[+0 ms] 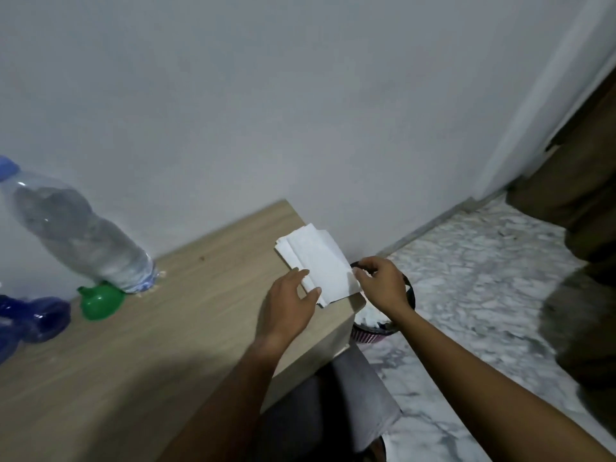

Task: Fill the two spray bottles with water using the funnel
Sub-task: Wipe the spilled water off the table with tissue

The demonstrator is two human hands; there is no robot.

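Note:
A green funnel (100,302) lies on the wooden table (166,345) at the left, beside a large clear water bottle (80,235) with a blue cap. A dark blue spray bottle (36,320) shows at the far left edge, partly cut off. At the table's right corner both hands hold a folded white paper towel (316,261). My left hand (290,311) grips its near edge with fingers on top. My right hand (380,285) pinches its right corner.
A small waste basket (383,328) with white paper inside stands on the marble floor (466,278) just past the table's right edge. A grey wall runs behind the table. A brown piece of furniture (583,211) stands at the right.

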